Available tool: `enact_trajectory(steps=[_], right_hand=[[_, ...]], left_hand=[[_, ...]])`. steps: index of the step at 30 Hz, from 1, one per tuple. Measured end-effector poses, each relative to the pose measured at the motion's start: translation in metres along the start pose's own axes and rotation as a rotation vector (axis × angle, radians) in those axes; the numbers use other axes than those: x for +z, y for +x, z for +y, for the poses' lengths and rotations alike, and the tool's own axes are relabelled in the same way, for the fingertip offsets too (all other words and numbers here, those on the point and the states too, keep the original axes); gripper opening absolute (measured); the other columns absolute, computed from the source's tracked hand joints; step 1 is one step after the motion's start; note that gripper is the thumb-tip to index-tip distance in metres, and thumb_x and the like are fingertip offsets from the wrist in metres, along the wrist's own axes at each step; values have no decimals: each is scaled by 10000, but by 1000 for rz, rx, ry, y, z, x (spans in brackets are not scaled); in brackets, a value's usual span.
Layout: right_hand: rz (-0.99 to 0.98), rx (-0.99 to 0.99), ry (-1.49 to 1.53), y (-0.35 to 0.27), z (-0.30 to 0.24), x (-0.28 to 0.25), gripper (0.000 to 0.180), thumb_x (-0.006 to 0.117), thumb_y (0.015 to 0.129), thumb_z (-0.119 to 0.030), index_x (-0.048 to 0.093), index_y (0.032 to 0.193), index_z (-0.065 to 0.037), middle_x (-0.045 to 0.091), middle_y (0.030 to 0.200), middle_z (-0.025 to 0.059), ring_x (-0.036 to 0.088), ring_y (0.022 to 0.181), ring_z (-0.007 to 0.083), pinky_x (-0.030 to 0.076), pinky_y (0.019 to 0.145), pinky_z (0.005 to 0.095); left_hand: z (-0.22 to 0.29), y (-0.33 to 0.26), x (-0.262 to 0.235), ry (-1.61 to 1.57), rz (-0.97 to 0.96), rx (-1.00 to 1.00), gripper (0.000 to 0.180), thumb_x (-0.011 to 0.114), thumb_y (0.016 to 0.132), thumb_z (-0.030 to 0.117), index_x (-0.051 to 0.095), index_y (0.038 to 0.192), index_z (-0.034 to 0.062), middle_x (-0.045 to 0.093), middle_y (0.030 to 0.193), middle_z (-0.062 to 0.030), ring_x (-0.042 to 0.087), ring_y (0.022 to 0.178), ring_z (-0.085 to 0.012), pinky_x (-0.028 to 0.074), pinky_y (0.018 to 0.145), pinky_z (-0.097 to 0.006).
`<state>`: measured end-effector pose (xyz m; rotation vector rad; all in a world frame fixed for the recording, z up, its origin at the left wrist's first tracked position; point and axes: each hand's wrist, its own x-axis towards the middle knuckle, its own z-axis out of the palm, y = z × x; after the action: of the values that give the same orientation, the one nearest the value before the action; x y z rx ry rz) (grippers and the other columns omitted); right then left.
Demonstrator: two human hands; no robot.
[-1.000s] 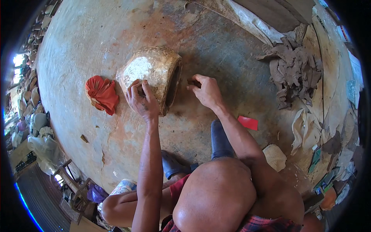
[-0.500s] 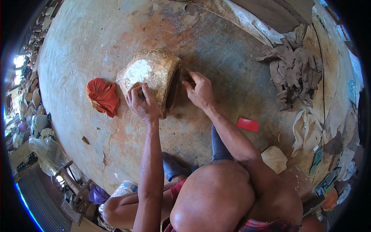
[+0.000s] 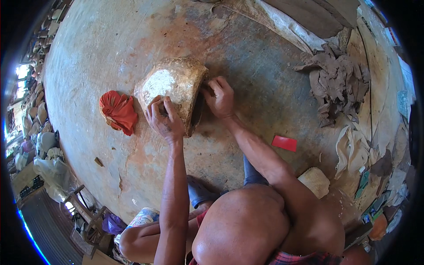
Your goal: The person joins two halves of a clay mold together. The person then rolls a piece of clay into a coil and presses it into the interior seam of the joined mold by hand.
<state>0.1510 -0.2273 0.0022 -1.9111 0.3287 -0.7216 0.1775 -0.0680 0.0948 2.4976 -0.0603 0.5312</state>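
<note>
A hollow, pot-like form (image 3: 174,88), tan and crusted with a white patch, lies on its side on the floor. Its dark opening faces right. My left hand (image 3: 166,118) rests on the near part of its outer wall, fingers bent and apart, thumb raised from the index finger. At the rim of the opening is my right hand (image 3: 220,98), its fingers curled in and the tips at or just inside the edge. Whatever those fingertips pinch, if anything, is hidden. Left of the form lies a bundled orange-red cloth (image 3: 118,112).
A heap of grey-brown clay (image 3: 338,84) sits at the right, near a crumpled cream cloth (image 3: 351,150). A flat red piece (image 3: 284,143) lies right of my legs, above a pale rounded lump (image 3: 314,182). Pottery (image 3: 42,112) lines the left side, near a wooden frame (image 3: 90,216).
My right hand has moved left onto the rim, and its fingers have curled in. The left hand stays on the form's wall.
</note>
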Motion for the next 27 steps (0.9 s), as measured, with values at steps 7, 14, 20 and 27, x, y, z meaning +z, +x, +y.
enact_trajectory(steps=[7,14,20,27], right_hand=[[77,20,-106,17,2,-1,716,904,686,-92,620,1343,-72,655,1138,169,658,1099,390,567,934,467],[-157,-29,-171,21,13,11,856,867,714,-70,549,1508,-98,677,1244,183,655,1137,400,556,993,484],[-47,-59,-153,20,9,14,786,853,723,-88,590,1463,-79,703,1192,176,694,1066,386,588,931,458],[-62,-111,-157,24,28,14,694,823,734,-91,605,1391,-40,689,1188,193,678,1091,399,583,930,478]], left_hand=[[-3,-2,-1,24,-14,13,194,710,976,191,679,947,1,721,1153,-136,624,1099,-356,455,993,-486],[-3,-1,-2,0,-10,6,196,712,976,189,682,963,-4,720,1146,-134,623,1094,-355,462,979,-484],[-9,-1,0,-5,-22,5,195,715,976,194,694,986,0,722,1140,-129,625,1091,-346,472,968,-470],[3,-2,6,1,-20,-12,194,712,977,197,707,1009,6,725,1142,-122,623,1076,-344,468,971,-469]])
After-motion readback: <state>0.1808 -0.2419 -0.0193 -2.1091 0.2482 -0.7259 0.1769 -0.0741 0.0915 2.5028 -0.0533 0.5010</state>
